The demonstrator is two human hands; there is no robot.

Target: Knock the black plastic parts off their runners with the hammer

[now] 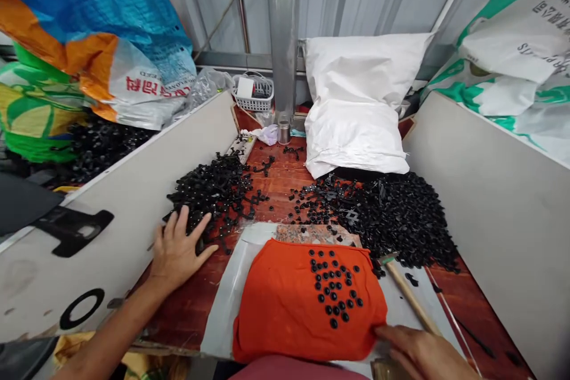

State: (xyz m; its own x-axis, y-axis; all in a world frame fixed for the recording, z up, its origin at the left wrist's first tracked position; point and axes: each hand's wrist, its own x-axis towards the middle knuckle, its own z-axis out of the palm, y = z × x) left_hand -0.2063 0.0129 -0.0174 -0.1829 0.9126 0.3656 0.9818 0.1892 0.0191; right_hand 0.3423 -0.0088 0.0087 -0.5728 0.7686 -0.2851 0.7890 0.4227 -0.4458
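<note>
My left hand (178,249) lies flat with fingers spread on the near edge of a pile of black plastic parts (214,190) at the left of the wooden table (187,309). My right hand (418,350) rests at the bottom right, fingers touching the corner of an orange cloth (285,303). Several small round black pieces (333,285) sit in a cluster on the cloth. A wooden-handled tool (407,291) lies just beyond my right hand, not gripped.
A larger heap of black parts (396,214) fills the right side. A white sack (356,107) stands behind it. Pale boards (490,208) wall both sides. Printed bags (89,29) and a small basket (253,95) sit at the back.
</note>
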